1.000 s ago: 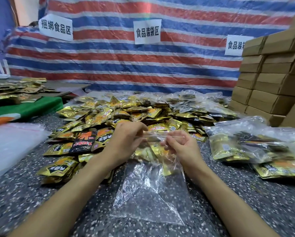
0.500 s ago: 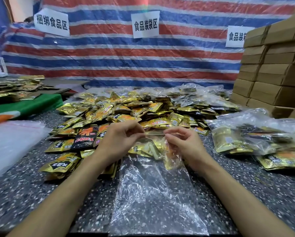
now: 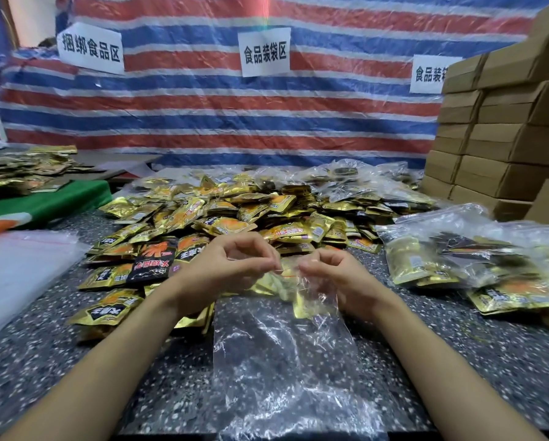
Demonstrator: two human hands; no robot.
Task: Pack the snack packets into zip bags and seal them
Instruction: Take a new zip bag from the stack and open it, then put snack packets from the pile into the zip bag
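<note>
Striped red, white and blue tarp (image 3: 203,122) hangs behind the speckled dark counter (image 3: 76,377) on my feed, with white paper signs (image 3: 264,52) taped to it. At far left I see a stack of flat clear bags (image 3: 21,275) on the counter, and a green board (image 3: 44,202) behind it. Next comes the big heap of loose snack packets (image 3: 219,211), mostly gold with a few black ones, spread across the middle of the counter. The left hand (image 3: 222,272) sits at the near edge of that heap. Its thumb and forefinger are curled together, pinching the mouth of the zip bag (image 3: 282,361). That bag lies flat on the counter, reaching from the hands toward me. Several gold packets are bunched inside it just under the mouth, and the rest is see-through and crinkled. The right hand (image 3: 340,278) pinches the same mouth just beside the left one, fingers curled in. I cannot tell whether the zip strip is closed. Further right, filled clear bags (image 3: 457,256) lie in a pile, and stacked cardboard boxes (image 3: 505,138) stand behind them.
</note>
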